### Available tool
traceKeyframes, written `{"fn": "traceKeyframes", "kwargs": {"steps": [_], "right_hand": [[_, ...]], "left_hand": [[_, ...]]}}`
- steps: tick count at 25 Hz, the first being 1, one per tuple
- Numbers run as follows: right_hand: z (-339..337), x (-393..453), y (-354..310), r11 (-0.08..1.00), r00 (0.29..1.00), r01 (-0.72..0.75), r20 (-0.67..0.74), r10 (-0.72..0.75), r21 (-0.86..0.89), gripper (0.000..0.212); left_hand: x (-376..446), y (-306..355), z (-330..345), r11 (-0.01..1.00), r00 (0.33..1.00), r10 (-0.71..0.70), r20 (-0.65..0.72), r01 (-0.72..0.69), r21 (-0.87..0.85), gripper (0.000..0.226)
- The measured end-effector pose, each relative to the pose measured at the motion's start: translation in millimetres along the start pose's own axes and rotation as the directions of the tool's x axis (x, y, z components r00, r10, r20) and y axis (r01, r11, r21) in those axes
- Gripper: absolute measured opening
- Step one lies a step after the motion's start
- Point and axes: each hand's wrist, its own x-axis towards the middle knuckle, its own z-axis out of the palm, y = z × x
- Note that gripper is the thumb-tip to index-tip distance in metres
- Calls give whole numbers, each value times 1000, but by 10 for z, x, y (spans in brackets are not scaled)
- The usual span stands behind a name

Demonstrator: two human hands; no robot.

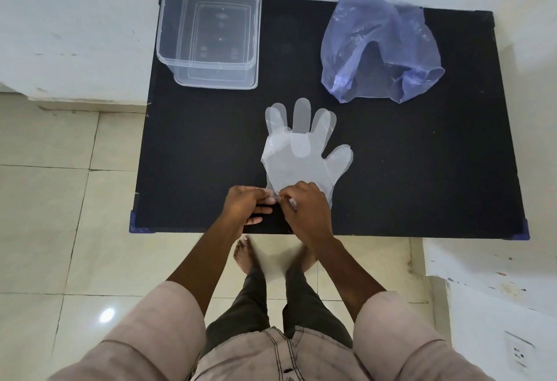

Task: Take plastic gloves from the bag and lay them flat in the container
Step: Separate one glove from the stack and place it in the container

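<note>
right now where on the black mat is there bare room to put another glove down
The right half of the black mat, below the purple bag and right of the gloves, is bare. So is the left strip below the clear container. The near middle is crowded: the left hand and right hand pinch the gloves' cuff there.

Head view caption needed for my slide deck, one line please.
Both hands pinch the cuff of clear gloves on a black table, between container and bag.
</note>
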Motion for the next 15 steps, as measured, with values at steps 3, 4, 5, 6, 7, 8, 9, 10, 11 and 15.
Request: {"fn": "traceKeyframes", "kwargs": {"steps": [3,4,5,6,7,8,9,10,11,15], "right_hand": [[-78,52,13,989,996,-79,-38,84,125,15],[-107,77,27,984,993,-97,-48,105,148,15],[-136,100,40,982,991,-107,-61,118,156,16],[-165,124,50,981,990,-109,-72,122,159,17],[-188,147,61,981,990,-102,-80,116,163,18],[-202,167,71,982,991,-88,-85,104,169,18],[-210,183,78,982,992,-74,-88,90,175,18],[-211,196,82,982,993,-66,-89,83,179,17],[-213,207,84,982,993,-60,-92,78,180,16],[-226,241,94,990,998,-26,-59,35,138,18]], "left_hand": [[24,-41,-15,990,994,87,-65,-79,114,17],[39,-54,-30,967,984,154,-86,-132,219,16],[49,-68,-51,914,968,234,-95,-185,360,17],[46,-84,-67,822,937,334,-98,-239,516,16],[16,-109,-68,693,885,455,-97,-283,663,17],[-25,-147,-54,548,800,594,-82,-328,770,21],[-70,-185,-26,404,697,716,-30,-379,833,27],[-113,-216,14,268,606,794,55,-429,863,31],[-154,-247,57,146,536,830,154,-475,868,33],[-145,-340,126,19,701,616,358,-468,883,52]]}}
